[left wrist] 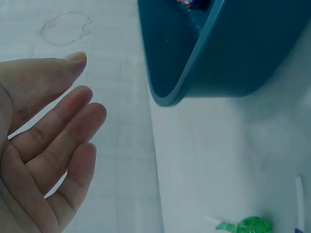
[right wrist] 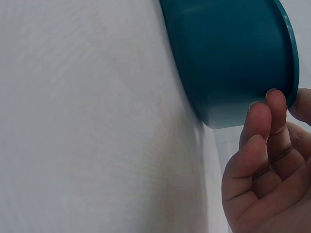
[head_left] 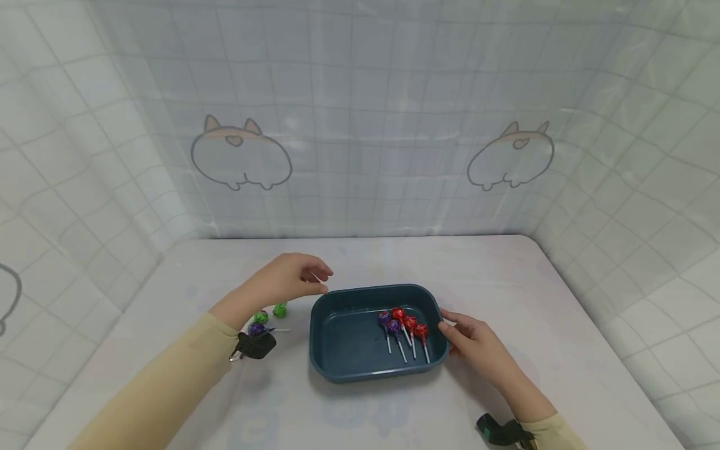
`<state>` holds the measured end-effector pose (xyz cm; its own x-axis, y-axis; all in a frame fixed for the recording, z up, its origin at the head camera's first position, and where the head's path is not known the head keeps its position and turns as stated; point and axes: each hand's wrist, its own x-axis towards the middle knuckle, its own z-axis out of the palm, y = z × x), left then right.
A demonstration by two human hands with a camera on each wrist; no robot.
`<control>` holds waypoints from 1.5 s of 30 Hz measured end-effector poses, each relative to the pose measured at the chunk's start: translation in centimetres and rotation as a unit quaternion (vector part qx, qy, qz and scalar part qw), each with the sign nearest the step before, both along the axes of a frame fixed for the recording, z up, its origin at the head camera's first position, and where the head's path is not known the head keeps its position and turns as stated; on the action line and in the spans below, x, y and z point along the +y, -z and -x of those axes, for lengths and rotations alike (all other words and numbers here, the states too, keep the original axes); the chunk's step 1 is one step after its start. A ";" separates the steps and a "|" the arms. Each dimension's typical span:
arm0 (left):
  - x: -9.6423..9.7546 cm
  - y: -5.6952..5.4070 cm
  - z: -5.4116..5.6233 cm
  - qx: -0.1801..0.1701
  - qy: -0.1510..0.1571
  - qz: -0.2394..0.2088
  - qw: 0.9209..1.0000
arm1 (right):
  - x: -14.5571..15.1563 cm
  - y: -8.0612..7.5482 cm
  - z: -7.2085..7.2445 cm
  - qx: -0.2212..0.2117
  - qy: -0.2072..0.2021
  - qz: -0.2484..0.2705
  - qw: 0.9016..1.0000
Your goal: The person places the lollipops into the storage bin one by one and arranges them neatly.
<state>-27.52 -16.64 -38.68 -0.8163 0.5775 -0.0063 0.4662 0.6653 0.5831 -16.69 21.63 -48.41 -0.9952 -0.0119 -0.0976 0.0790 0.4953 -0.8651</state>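
Note:
A dark teal plastic tray (head_left: 349, 344) is on the table. In its right half lie three red lollipops (head_left: 411, 323) and two purple lollipops (head_left: 394, 326), their white sticks toward the near side. My right hand (head_left: 472, 342) pinches the tray's right rim, thumb over the edge and fingers against the outer wall (right wrist: 233, 63). By the back left corner my left hand (head_left: 292, 276) hovers with loosely bent fingers, holding nothing; the left wrist view shows it apart from the tray. Left of the tray, partly behind the left wrist, lie green lollipops (head_left: 280, 310) and a purple lollipop (head_left: 257, 329).
The white table (head_left: 360, 419) has a rounded far right corner. Pale grid-patterned curtains (head_left: 382, 156) with animal drawings hang at the back and both sides. Each wrist wears a black strapped device (head_left: 255, 345).

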 end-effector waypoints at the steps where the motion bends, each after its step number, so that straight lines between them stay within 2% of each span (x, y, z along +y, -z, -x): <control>1: -0.3 0.0 -0.1 0.003 -0.003 -0.003 1.000 | 0.0 0.0 0.0 0.000 0.000 0.001 1.000; 5: -1.9 0.3 -0.5 0.007 -0.014 -0.010 1.000 | -0.1 0.1 0.1 0.000 -0.001 0.001 1.000; 10: -4.1 1.1 -1.1 0.000 -0.032 -0.024 0.999 | 0.1 0.3 0.1 0.002 -0.005 -0.001 1.000; 14: -5.5 1.9 -1.7 -0.023 -0.053 -0.047 0.997 | 0.2 0.3 0.1 0.004 -0.004 -0.001 1.000; 21: -7.7 3.5 -2.6 -0.063 -0.067 -0.085 0.992 | 0.2 0.2 0.1 0.002 -0.002 -0.001 1.000; 26: -9.0 4.6 -3.3 -0.074 -0.082 -0.100 0.989 | 0.2 0.2 0.1 0.003 -0.001 -0.005 1.000; 31: -10.2 5.3 -4.4 -0.081 -0.107 -0.112 0.985 | 0.3 0.2 0.1 0.001 -0.001 -0.004 1.000; 39: -12.0 6.9 -5.9 -0.090 -0.150 -0.098 0.980 | 0.3 0.2 0.1 0.000 -0.001 0.001 1.000; 45: -12.7 8.2 -6.9 -0.046 -0.157 -0.053 0.985 | 0.3 0.3 0.1 0.002 -0.001 0.003 1.000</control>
<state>-20.64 -29.34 -46.89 -0.9534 0.2989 -0.0419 0.1895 0.7010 0.6875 -16.82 21.96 -48.68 -0.9955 -0.0151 -0.0939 0.0744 0.4902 -0.8684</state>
